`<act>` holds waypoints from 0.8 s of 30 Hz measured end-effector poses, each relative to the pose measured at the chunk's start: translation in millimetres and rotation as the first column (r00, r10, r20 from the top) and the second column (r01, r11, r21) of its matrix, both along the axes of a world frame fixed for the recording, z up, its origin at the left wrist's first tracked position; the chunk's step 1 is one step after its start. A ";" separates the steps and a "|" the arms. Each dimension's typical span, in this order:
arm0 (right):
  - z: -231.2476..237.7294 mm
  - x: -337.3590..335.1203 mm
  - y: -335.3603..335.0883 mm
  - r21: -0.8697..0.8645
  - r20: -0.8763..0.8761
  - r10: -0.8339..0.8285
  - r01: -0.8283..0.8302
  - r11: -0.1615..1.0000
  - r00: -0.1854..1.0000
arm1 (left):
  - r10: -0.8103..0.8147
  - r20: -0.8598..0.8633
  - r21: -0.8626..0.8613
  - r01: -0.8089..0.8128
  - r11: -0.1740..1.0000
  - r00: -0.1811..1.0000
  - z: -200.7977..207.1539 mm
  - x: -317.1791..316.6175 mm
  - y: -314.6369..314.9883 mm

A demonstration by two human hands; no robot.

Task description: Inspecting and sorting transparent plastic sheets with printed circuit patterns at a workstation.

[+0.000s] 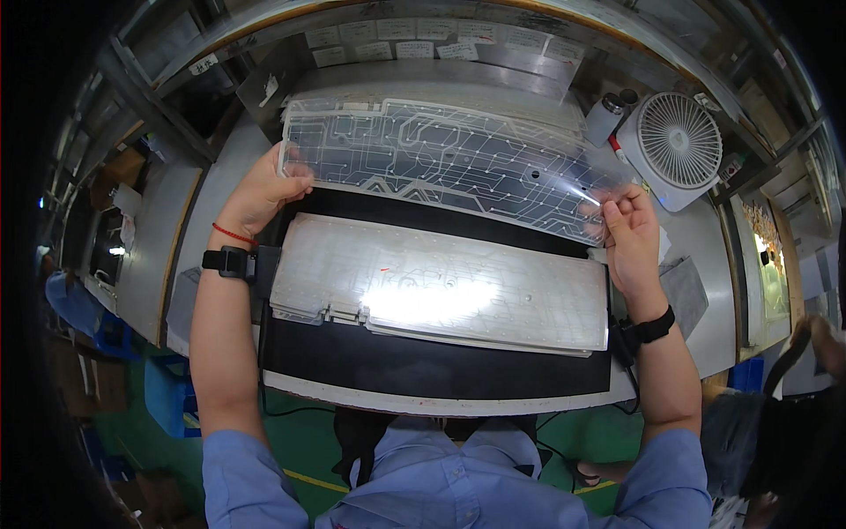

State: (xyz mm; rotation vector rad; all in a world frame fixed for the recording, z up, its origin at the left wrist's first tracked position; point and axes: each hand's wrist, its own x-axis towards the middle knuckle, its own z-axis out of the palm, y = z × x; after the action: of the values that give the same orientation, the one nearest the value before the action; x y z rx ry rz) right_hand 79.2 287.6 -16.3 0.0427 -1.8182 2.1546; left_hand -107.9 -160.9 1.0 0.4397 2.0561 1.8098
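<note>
Between my two hands a clear membrane sheet (441,163) printed with pale circuit traces is held up, tilted, above the far part of the bench. My left hand (266,187) pinches its left end, thumb on the near side. At the right end, my right hand (630,231) grips the lower corner between thumb and fingers, where a bright glare crosses the film. Nearer to me lies a stack of similar membrane sheets (335,260), silvery, notched at its front left and shining with reflected light. A black mat (423,366) lies under the stack.
A white fan (679,145) stands at the back right beside a flask (604,119). Behind the held sheet, more sheets (529,115) lie at the back of the bench. Paper labels (419,31) line the back panel. A person (775,423) is at the right. Cables hang by the front edge.
</note>
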 end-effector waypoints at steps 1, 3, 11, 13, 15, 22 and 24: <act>-0.2 -0.1 -0.1 0.000 0.000 0.000 0.000 1.000 1.000 | 0.000 0.000 0.000 0.000 1.000 1.000 0.2 0.2 0.0; 0.3 0.2 0.4 0.004 0.004 -0.012 0.012 1.000 1.000 | 0.000 -0.003 0.005 0.000 1.000 1.000 1.1 0.4 1.0; 1.9 0.8 -2.3 -0.001 0.009 -0.027 0.027 1.000 1.000 | 0.007 0.006 0.019 -0.007 1.000 1.000 -0.3 1.8 1.5; 1.8 0.8 -2.3 0.002 0.009 -0.032 0.032 0.999 0.999 | 0.005 0.005 0.024 -0.005 1.000 1.000 -0.2 1.6 1.8; 1.8 1.0 -2.1 0.005 0.005 -0.035 0.035 0.999 0.999 | -0.003 0.011 0.031 0.003 1.000 1.000 -1.8 -0.7 0.6; -0.2 0.4 -1.4 0.021 0.004 -0.034 0.034 0.999 0.999 | -0.009 0.004 0.046 0.008 0.999 1.000 -2.6 -0.2 0.2; 0.6 0.7 -1.4 0.019 0.008 -0.036 0.035 0.999 0.999 | 0.038 0.010 0.017 -0.038 0.999 0.999 -0.6 1.0 2.9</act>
State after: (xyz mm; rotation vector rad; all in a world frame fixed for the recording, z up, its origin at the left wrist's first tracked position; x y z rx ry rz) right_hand 79.9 286.2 -15.8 0.0055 -1.8298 2.1171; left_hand -106.9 -158.0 0.4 0.3987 2.0570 1.8490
